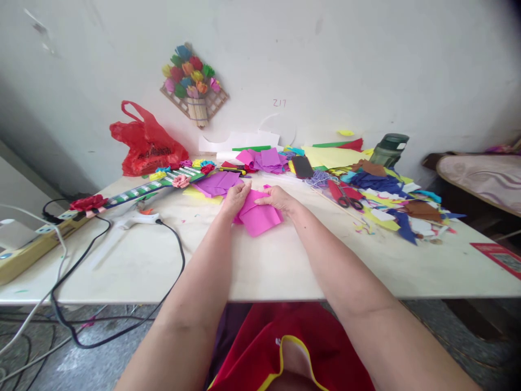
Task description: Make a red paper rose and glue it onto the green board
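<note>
Several magenta paper pieces (260,218) are held between my two hands over the middle of the table. My left hand (237,197) is closed on their left side, with its thumb on top. My right hand (277,197) pinches the right side, thumb across the paper; most of its fingers are hidden beneath. Just left of my left hand lies a stack of purple paper (217,183). Beyond my hands is a pile of pink and purple paper (271,160).
At left are a glue gun (136,219) with a looping cord, a power strip (28,258) and a red plastic bag (148,141). Scissors (350,202), paper scraps (407,203), a phone (302,167) and a green bottle (389,150) lie or stand to the right.
</note>
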A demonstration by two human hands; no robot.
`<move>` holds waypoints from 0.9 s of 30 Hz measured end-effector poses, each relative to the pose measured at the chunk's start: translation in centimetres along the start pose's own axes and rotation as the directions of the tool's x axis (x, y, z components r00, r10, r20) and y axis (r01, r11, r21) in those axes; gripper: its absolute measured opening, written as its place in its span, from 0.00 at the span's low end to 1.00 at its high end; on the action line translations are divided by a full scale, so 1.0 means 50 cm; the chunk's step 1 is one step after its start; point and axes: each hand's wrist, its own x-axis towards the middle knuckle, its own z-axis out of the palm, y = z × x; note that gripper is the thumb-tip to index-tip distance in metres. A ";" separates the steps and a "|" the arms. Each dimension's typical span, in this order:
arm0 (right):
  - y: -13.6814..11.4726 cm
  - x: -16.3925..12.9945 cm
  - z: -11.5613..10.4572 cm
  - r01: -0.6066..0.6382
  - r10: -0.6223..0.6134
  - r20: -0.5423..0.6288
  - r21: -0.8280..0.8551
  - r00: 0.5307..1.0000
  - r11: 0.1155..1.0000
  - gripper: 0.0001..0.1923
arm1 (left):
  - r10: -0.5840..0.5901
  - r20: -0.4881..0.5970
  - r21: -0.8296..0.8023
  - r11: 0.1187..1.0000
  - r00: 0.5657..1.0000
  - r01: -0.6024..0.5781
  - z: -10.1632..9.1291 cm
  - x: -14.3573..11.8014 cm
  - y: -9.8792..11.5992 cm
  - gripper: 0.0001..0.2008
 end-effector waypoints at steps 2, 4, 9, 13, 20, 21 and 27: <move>0.002 0.002 -0.001 0.004 -0.004 -0.005 0.007 1.000 1.000 0.14 | -0.023 0.002 -0.047 0.999 1.000 0.023 -0.002 -0.004 0.006 0.24; 0.004 0.005 -0.002 0.011 -0.011 -0.010 0.018 1.000 1.000 0.14 | -0.056 0.043 -0.104 0.993 0.998 0.060 -0.003 -0.008 0.011 0.23; 0.007 0.008 -0.003 0.023 -0.024 -0.041 -0.020 0.999 1.000 0.16 | -0.082 0.200 -0.141 0.984 0.976 0.111 -0.004 -0.016 0.010 0.18; 0.003 0.003 -0.003 0.078 -0.081 -0.080 -0.039 0.993 0.996 0.18 | -0.056 0.164 -0.177 0.981 0.985 0.085 -0.004 -0.013 0.004 0.17; 0.013 0.014 -0.010 0.154 -0.162 -0.200 -0.056 0.966 0.986 0.22 | -0.033 0.122 -0.179 0.982 0.992 0.055 -0.002 -0.015 0.009 0.17; 0.014 0.015 -0.010 0.159 -0.168 -0.207 -0.060 0.964 0.985 0.22 | -0.039 0.129 -0.170 0.984 0.991 0.061 -0.002 -0.015 0.010 0.18; 0.013 0.018 -0.004 0.161 -0.175 -0.233 -0.076 0.956 0.984 0.21 | -0.055 0.078 -0.073 0.995 0.995 0.061 0.002 -0.015 0.007 0.20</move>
